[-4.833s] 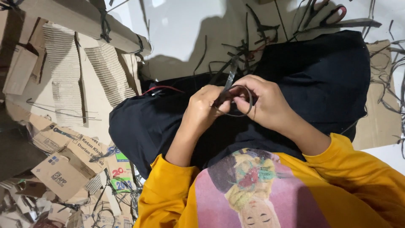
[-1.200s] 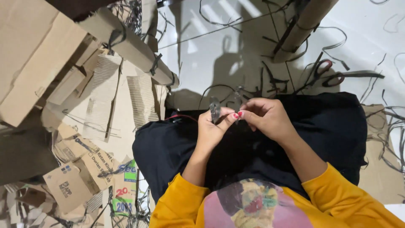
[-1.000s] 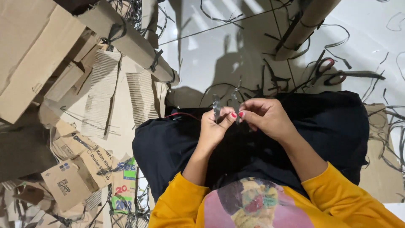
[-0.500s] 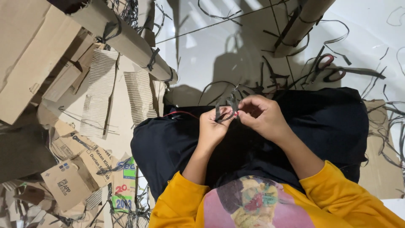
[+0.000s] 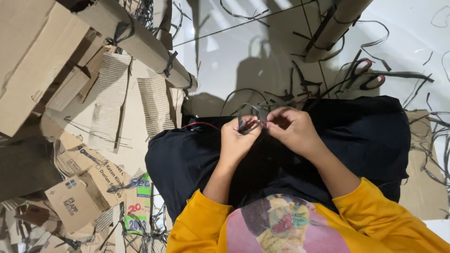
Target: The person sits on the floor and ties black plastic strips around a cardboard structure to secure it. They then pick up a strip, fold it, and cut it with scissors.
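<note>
My left hand (image 5: 238, 139) and my right hand (image 5: 291, 129) meet over my lap, which is covered by black cloth (image 5: 365, 136). Both pinch a thin black strap (image 5: 248, 122) between thumb and fingers; its loose end arcs up over the white floor (image 5: 239, 51). The fingertips nearly touch each other. Yellow sleeves cover my forearms at the bottom of the view.
Flattened cardboard boxes and corrugated pieces (image 5: 108, 100) pile up on the left. A cardboard tube bound with black straps (image 5: 140, 44) lies at top left, another tube (image 5: 335, 28) at top right. Red-handled scissors (image 5: 368, 75) lie beyond my lap among scattered black strap offcuts (image 5: 436, 136).
Across the earlier frames my hands stay together on the strap, shifting slightly left and working it between the fingers. The view has tilted a little.
</note>
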